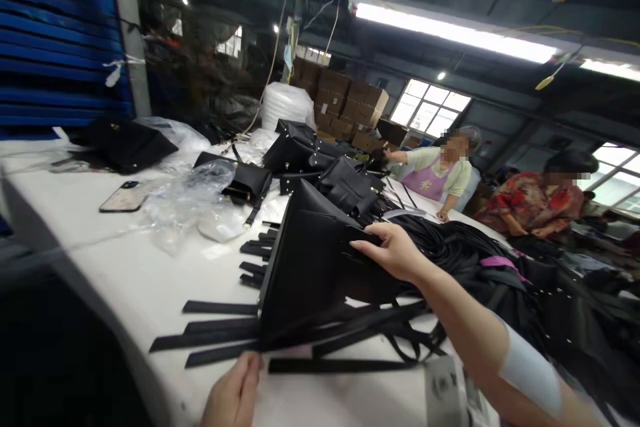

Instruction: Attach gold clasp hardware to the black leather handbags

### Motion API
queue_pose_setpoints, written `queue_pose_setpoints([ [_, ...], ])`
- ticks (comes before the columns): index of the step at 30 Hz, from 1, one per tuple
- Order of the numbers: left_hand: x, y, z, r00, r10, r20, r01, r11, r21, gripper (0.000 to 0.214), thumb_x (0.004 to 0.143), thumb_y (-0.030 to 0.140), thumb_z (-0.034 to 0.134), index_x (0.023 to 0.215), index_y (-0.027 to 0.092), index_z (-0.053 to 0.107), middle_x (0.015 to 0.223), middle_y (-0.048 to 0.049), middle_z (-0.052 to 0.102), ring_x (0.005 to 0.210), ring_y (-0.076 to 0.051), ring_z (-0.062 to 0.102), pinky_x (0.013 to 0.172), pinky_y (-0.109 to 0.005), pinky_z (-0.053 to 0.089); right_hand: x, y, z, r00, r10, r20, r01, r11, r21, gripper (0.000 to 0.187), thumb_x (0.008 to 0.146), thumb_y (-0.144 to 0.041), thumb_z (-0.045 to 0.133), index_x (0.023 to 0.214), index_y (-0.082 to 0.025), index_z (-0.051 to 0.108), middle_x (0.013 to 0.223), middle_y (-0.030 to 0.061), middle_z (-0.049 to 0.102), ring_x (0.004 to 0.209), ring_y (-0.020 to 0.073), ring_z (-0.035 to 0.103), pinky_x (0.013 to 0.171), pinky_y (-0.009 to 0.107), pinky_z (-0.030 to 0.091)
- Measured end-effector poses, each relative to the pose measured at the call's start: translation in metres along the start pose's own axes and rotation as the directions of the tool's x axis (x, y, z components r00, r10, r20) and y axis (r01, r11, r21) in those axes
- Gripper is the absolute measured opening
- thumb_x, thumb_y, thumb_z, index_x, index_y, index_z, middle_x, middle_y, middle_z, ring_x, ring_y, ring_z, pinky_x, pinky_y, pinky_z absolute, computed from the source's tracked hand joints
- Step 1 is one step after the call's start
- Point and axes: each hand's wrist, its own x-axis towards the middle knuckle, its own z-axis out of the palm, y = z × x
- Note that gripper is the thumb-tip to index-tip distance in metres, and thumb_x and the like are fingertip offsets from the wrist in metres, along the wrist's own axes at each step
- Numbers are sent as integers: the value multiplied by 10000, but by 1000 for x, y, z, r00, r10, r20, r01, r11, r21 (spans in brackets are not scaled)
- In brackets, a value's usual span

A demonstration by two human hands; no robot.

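Observation:
A black leather-like bag stands tilted on the white table in front of me, its broad smooth panel facing me. My right hand reaches in from the right and grips its right-hand edge, thumb and forefinger on the near side; the other fingertips are hidden. Down at the bag's lower left corner, my left hand has its fingers pressed together, pinching the corner. Flat black straps lie beneath and beside the bag. A longer black strap runs along the table just right of my left hand.
More black bags are heaped behind, beside crumpled clear plastic and a phone. A thick bundle of black straps lies to the right. Across the table are a person in a purple apron and another in a red patterned top.

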Motion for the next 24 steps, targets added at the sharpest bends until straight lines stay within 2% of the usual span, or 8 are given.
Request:
queue_pose_setpoints([
  [2,-5,11,-10,995,-78,-69,71,993,-99,409,944,460,366,654,212,515,535,9,528,482,-148,532,464,-234,433,-35,-1,-12,991,23,131,-43,987,156,439,846,-555,563,646,-164,581,605,-14,518,587,127,476,550,239,343],
  [4,-13,21,-20,981,-168,-101,149,973,-174,377,950,456,370,711,201,510,477,46,418,411,-120,417,418,-217,365,-60,8,-6,974,47,224,-92,976,196,443,830,-552,588,621,-162,569,592,-22,491,583,121,464,539,237,334],
  [9,-41,37,-30,967,-248,60,255,939,-231,335,953,434,389,759,189,511,490,48,409,436,-108,404,420,-198,326,-100,42,68,904,220,368,-204,975,-83,398,790,-529,646,614,-171,647,623,1,558,619,144,531,575,251,369],
  [11,-51,40,-31,959,-262,110,281,934,-222,333,955,429,388,758,189,509,493,48,410,431,-105,404,426,-200,331,-111,45,93,895,211,394,-179,977,-117,342,798,-503,653,681,-186,704,712,26,614,678,161,573,632,261,418],
  [13,-60,44,-32,953,-262,151,288,938,-191,327,957,419,386,760,189,509,496,48,419,430,-101,408,438,-203,342,-120,40,102,937,123,327,-91,990,-110,266,800,-458,672,772,-201,733,839,51,644,798,190,601,750,296,455],
  [16,-70,51,-37,936,-228,269,268,956,-119,297,956,390,395,805,181,544,549,35,489,457,-99,452,483,-209,385,-133,23,91,990,37,139,-21,992,-121,202,796,-391,692,871,-207,729,973,72,646,937,229,590,878,370,450],
  [20,-79,57,-43,884,-191,426,228,973,-38,284,933,394,437,938,178,623,694,1,596,546,-119,542,561,-230,451,-161,-10,63,997,77,-30,-78,997,-30,146,840,-333,648,890,-207,704,980,63,658,961,217,597,896,375,461],
  [24,-86,57,-40,868,-130,479,153,988,-9,282,905,415,486,933,192,656,831,-34,677,728,-170,634,718,-266,503,-197,-41,56,990,138,-40,-134,987,87,109,866,-302,618,895,-218,682,968,50,671,953,197,614,894,357,476],
])
